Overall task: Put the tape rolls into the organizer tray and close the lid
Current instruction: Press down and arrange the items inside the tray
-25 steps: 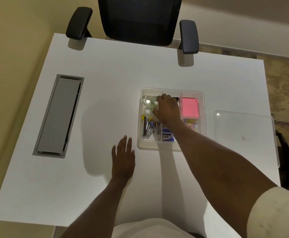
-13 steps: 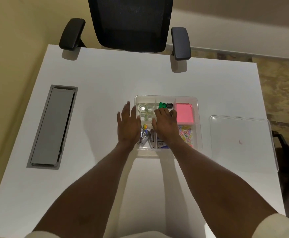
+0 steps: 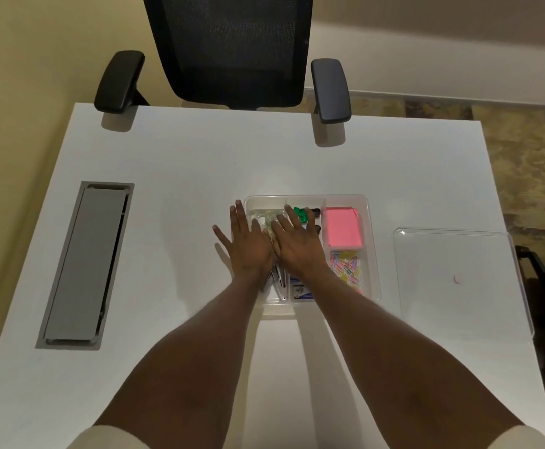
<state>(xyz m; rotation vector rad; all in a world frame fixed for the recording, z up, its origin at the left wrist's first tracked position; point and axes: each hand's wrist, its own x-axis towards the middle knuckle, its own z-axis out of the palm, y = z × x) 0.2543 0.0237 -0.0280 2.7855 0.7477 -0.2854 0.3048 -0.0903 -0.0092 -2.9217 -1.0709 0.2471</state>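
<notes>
Both my hands lie flat, fingers spread, palms down over the left half of the tray (image 3: 373,247), holding nothing. Left hand (image 3: 248,251) straddles the tray's 9 o'clock wall, outer fingers over bare desk (image 3: 174,163). Right hand (image 3: 297,244) sits just beside it at 3 o'clock, thumbs nearly touching, fingertips reaching the green clips (image 3: 300,213) in the 12 o'clock compartment. Tape rolls (image 3: 266,218), clear, sit in the tray's 10 o'clock compartment, partly hidden under my fingers; I cannot tell the count. Pink notes (image 3: 344,230) at the tray's 2 o'clock, coloured paper clips (image 3: 347,268) at 4 o'clock. Lid (image 3: 452,270), clear, lies flat on the desk at 3 o'clock of the tray, apart from it. Tray is uncovered. Chair (image 3: 229,50) at the desk's 12 o'clock edge; grey cable hatch (image 3: 83,264) at 9 o'clock.
</notes>
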